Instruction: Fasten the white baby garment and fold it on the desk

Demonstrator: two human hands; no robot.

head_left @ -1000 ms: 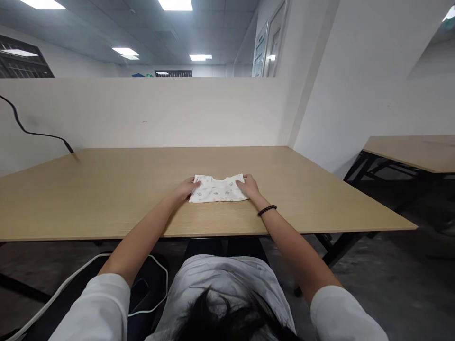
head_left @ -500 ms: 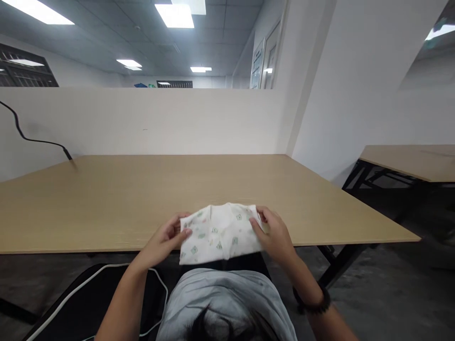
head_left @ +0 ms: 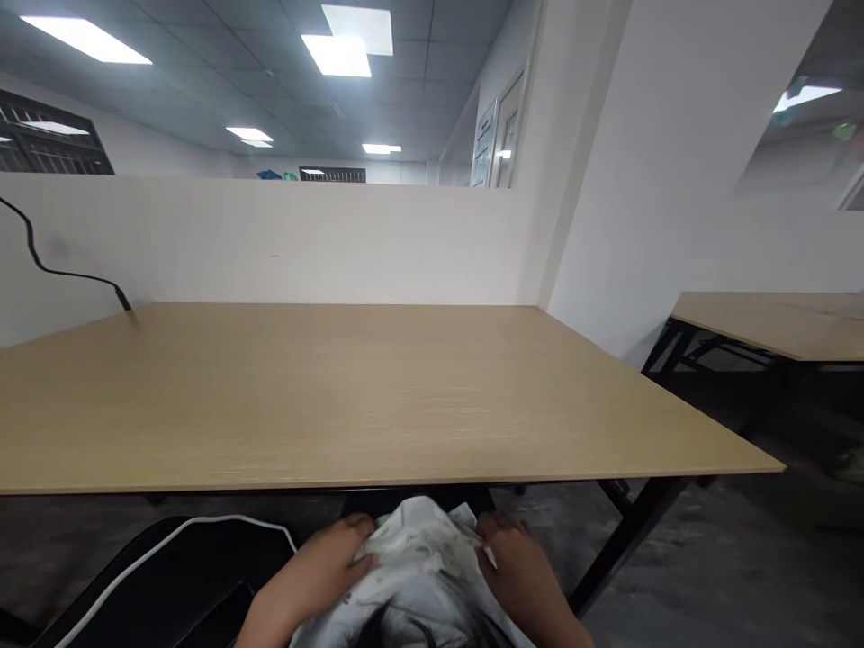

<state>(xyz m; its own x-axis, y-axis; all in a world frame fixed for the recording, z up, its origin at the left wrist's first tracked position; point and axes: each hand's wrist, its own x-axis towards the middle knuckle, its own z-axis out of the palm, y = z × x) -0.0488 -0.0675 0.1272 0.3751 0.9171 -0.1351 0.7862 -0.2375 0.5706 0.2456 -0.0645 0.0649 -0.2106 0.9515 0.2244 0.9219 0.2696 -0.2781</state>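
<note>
A white cloth with a faint small print lies bunched against my front, below the near edge of the table. Its kind, a garment or a plain piece of fabric, I cannot make out. My left hand is closed on the cloth's left side, with the thumb on top. On the other side my right hand grips the right edge, its fingers partly hidden by the cloth. The lower part of the cloth blends into my light shirt and is partly covered by hair.
A light wood table stretches in front of me to a white partition. At its far left a black cable rises. A white cord lies over a black seat at left. Another table stands right.
Both hands have drawn the cloth down and toward me, from the table's edge to my front. It was spread flat and is now bunched and creased. The view has tilted up slightly.
</note>
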